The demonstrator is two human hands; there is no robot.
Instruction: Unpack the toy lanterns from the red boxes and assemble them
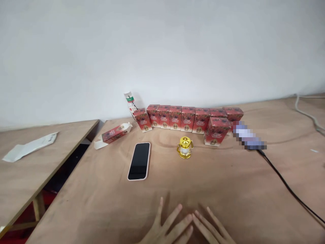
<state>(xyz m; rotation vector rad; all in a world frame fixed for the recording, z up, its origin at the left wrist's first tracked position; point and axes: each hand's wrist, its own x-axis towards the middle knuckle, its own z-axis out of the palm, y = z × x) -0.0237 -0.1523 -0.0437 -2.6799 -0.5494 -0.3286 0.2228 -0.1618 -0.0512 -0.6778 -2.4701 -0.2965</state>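
My left hand (169,228) lies low in the view over the wooden table, fingers spread, holding nothing. Beside it is my right hand (212,228), its fingers stretched out; the fingertips of both hands come together or nearly so. Beyond them stands a small gold lantern (185,148) with a clear middle, upright on the table. Left of the lantern lies a phone (139,161) with a dark screen and a pale pink case. An opened red box (115,133) rests on its side farther left, white flaps out at both ends.
Several red boxes (188,119) stand in a row near the wall, with one box (216,131) in front. A blurred device (248,137) with a black cable (286,183) lies right. A white packet (30,146) is on the left table, across a gap. A pale cable (306,113) runs far right.
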